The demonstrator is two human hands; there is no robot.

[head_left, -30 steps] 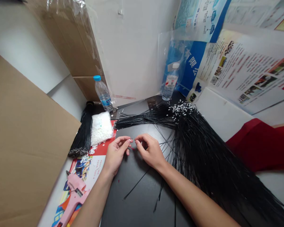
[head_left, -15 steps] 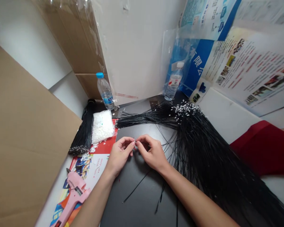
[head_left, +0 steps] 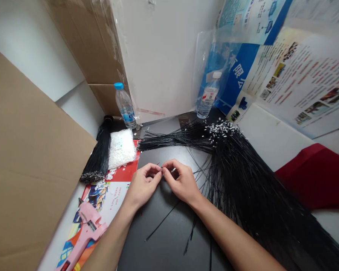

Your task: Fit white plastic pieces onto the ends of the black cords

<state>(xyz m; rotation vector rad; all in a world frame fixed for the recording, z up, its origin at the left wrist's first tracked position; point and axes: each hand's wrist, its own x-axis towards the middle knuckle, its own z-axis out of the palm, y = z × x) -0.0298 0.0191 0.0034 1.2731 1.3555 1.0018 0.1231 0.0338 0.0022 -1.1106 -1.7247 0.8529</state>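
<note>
My left hand (head_left: 144, 184) and my right hand (head_left: 180, 182) meet over the dark table (head_left: 164, 241). Thumb and forefinger of each are pinched together, tip to tip, around something too small to make out. A thin reddish tip shows just above the left fingertips, and a small pale spot shows inside the curl of the right fingers. From beneath the right hand a thin black wire (head_left: 161, 223) runs down toward the lower left. Close by on the right spreads a big bundle of black wires (head_left: 243, 180) with small white connectors (head_left: 222, 128) at its top end.
More black wires (head_left: 172, 141) lie across the back. At left are a bag of white pieces (head_left: 122, 149), a tied wire bundle (head_left: 97, 154), a pink glue gun (head_left: 87, 226) and a cardboard flap (head_left: 36, 162). Two water bottles, one blue-capped (head_left: 125, 107), one white-capped (head_left: 208, 96), stand behind.
Both hands stay pinched together in nearly the same place, with only slight finger movement. The reddish tip now shows above the left fingers. The whole view has shifted a little.
</note>
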